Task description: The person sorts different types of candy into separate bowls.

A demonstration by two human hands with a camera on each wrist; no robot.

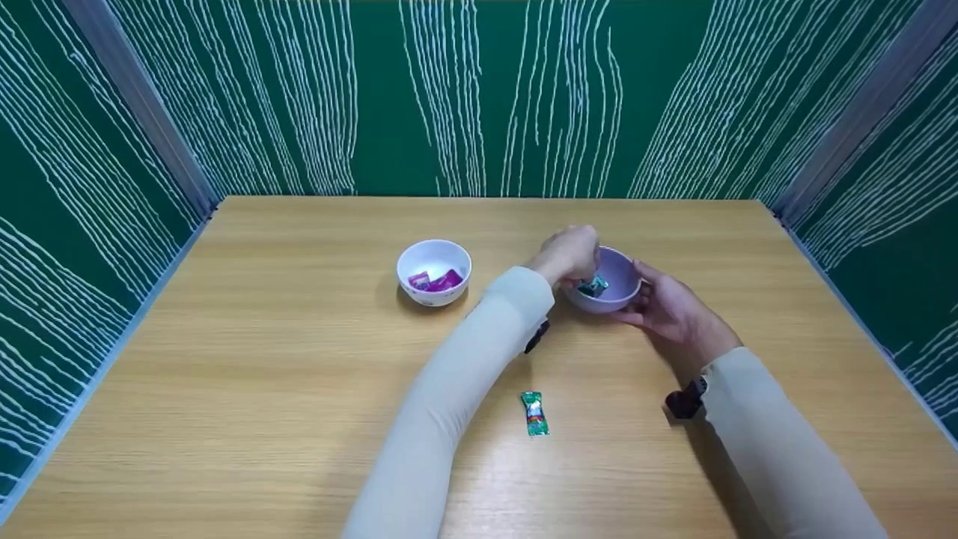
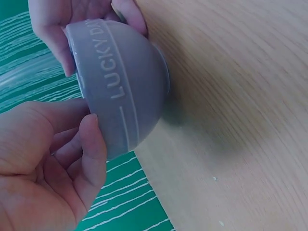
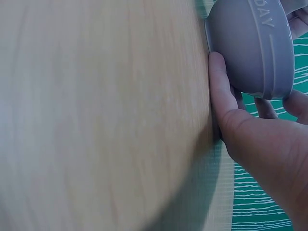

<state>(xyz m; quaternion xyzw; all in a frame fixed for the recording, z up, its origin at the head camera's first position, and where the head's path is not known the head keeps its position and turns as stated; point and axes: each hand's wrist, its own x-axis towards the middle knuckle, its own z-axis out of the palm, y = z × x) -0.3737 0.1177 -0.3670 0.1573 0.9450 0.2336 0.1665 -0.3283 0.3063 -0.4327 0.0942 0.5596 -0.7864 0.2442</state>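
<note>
A purple bowl (image 1: 617, 273) with raised lettering on its outer wall is held between both hands, and green-wrapped candy (image 1: 593, 287) lies inside it. My left hand (image 1: 570, 253) grips its left rim; in the left wrist view the thumb (image 2: 91, 130) is outside while the other fingers pass behind the rim. On the opposite side, my right hand (image 1: 666, 303) cups the wall, with a finger low by the bowl's foot in the right wrist view. Whether the foot touches the table is unclear. A single green candy (image 1: 534, 413) lies on the table nearer to me.
Left of the purple bowl stands a white bowl (image 1: 434, 251) holding pink-wrapped candies (image 1: 436, 281). All of this is on a light wooden table (image 1: 247, 359). Green panels (image 1: 494, 97) with white wavy lines border its back and sides.
</note>
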